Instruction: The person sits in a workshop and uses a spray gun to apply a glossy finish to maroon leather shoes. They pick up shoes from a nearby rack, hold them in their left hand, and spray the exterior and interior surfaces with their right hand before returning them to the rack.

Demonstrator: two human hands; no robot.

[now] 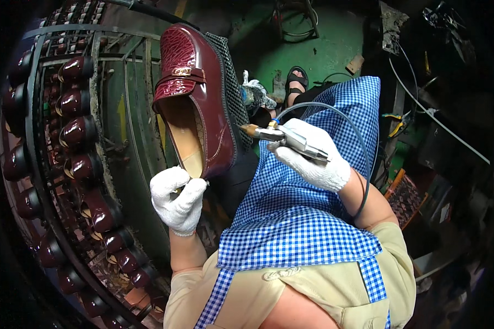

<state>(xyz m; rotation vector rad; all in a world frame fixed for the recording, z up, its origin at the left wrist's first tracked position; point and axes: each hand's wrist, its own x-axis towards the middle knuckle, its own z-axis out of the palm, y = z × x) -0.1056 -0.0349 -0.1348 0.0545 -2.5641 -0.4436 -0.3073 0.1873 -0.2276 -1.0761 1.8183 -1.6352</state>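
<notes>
The shoe [217, 120] is a glossy burgundy loafer, its vamp crinkled with a reptile-like grain, the side smooth and shiny. A strap with a small gold-coloured ornament crosses the front, and a tan lining shows through the opening. It rests against a dark, rough-textured support [230, 71], toe pointing away from the person.

The left hand [178, 198], in a white glove, is at the heel end, thumb and fingers closed on the rim, so the shoe stretches out just beyond it. The gloved right hand [307, 156], off to the shoe's right, curls around a metal tool [293, 141] whose brownish tip points at the shoe's side; whether it touches, I can't tell. Any lettering is too small to make out.
</notes>
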